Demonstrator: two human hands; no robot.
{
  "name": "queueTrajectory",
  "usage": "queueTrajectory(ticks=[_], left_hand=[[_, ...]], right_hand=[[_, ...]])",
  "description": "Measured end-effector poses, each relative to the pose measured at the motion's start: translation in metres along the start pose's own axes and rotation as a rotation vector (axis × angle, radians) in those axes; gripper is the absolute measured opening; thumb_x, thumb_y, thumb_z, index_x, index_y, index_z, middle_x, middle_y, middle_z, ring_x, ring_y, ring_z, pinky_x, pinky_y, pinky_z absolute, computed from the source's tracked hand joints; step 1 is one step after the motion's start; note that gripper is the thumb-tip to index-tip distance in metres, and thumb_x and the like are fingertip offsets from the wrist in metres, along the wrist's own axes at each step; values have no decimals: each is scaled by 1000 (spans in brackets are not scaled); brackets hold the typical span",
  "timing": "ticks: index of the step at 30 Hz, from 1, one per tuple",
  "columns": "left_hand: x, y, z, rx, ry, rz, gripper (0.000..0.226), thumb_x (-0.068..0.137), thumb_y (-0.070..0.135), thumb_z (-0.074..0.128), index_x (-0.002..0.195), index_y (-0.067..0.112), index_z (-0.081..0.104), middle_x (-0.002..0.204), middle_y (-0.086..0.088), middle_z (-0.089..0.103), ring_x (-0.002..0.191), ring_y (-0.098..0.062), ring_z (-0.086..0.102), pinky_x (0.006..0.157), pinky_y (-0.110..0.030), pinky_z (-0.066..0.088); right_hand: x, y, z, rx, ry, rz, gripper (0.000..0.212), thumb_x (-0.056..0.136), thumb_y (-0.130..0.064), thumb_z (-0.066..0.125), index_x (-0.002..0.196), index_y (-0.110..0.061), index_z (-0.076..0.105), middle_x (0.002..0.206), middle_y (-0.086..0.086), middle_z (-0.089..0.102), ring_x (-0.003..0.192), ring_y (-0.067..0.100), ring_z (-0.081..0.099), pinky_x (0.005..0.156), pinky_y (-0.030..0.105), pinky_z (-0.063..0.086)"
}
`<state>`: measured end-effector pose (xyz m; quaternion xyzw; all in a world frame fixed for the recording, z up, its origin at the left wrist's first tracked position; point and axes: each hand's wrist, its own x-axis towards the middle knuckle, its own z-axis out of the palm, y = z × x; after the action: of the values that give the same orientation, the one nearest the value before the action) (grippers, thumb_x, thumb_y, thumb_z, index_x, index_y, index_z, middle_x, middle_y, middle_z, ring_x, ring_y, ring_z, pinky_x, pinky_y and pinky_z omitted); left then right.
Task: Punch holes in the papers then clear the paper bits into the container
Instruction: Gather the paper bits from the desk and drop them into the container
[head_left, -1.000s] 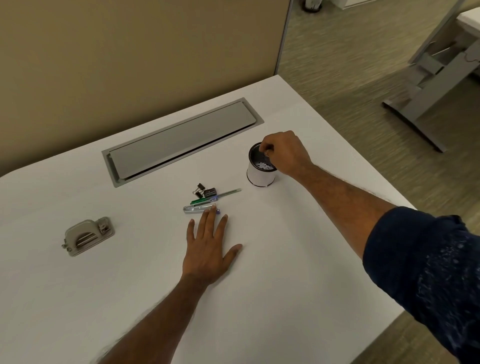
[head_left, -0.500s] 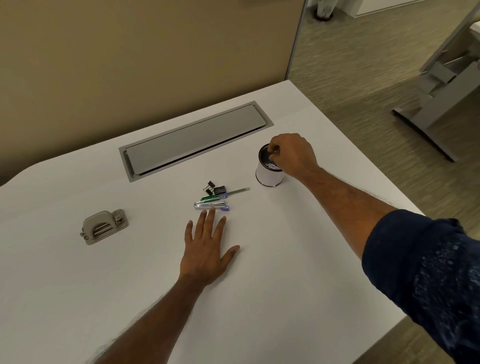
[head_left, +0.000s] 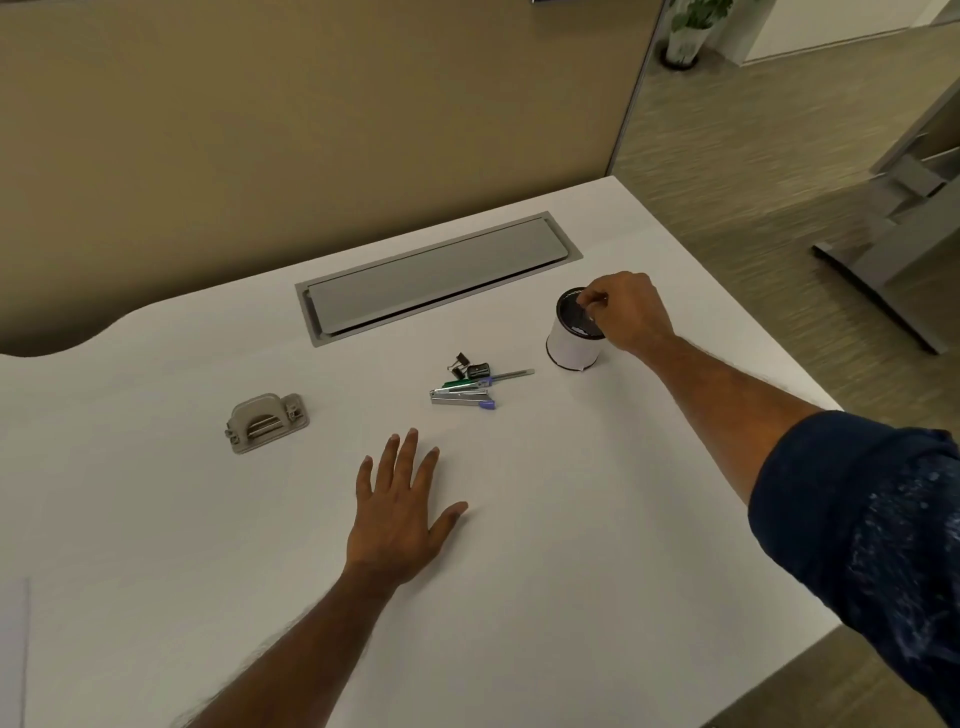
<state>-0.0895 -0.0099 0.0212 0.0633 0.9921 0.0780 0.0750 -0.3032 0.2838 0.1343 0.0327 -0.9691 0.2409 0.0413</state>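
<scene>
A small white container (head_left: 570, 349) with a dark inside stands at the right of the white desk (head_left: 571, 519); pale paper bits lie in it. My right hand (head_left: 631, 312) hovers over its mouth, fingertips pinched together just above the rim; I cannot tell whether anything is between them. My left hand (head_left: 402, 512) lies flat on the desk, fingers spread, holding nothing. A grey hole punch (head_left: 267, 422) sits to the left, well apart from both hands. A sheet of paper (head_left: 13, 649) shows only as a strip at the lower left edge.
A small stapler, a green pen and black binder clips (head_left: 470, 385) lie between my left hand and the container. A grey cable-tray lid (head_left: 436, 273) is set into the desk behind them. A tan partition wall stands behind the desk; its right edge drops to the floor.
My left hand has slid back from the stapler, which its fingertips touched before. My right hand stays pinched over the container. The view has shifted, so everything sits further right.
</scene>
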Motion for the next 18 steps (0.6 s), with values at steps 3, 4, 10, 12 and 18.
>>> queueTrajectory(ticks=[3,4,10,12,18], left_hand=[[-9,-5,0,10,-15,-12,90,85,81,3,155,28,19,164,-2,-7,151,-22,-12,120,-48,-7],[-11,-6,1,11,-14,-16,89,85,81,3,155,28,18,164,-2,-7,151,-22,-13,120,-48,-7],[-20,-13,1,2,9,-17,88,86,80,5,154,26,23,165,-3,-2,152,-22,-7,120,-50,-4],[-22,-15,2,3,15,-19,87,87,80,7,153,26,25,165,-3,0,152,-22,-5,120,-50,-2],[-25,-17,5,3,10,-29,87,88,79,8,153,25,28,165,-3,3,152,-22,-2,120,-49,-2]], right_hand=[[0,-3,-3,22,21,0,19,83,-1,62,95,-5,76,102,14,73,96,29,66,90,38,54],[1,-4,-4,32,14,5,19,83,0,63,96,-4,76,102,14,73,96,28,66,90,38,54],[4,-5,-13,102,-43,49,26,80,9,56,95,-2,74,93,15,73,90,26,69,89,36,55],[4,-4,-13,110,-7,68,20,77,7,63,87,-5,75,87,11,74,85,21,69,82,29,55],[8,0,-10,46,-13,53,11,75,-6,76,86,-9,76,90,8,74,79,13,61,74,25,51]])
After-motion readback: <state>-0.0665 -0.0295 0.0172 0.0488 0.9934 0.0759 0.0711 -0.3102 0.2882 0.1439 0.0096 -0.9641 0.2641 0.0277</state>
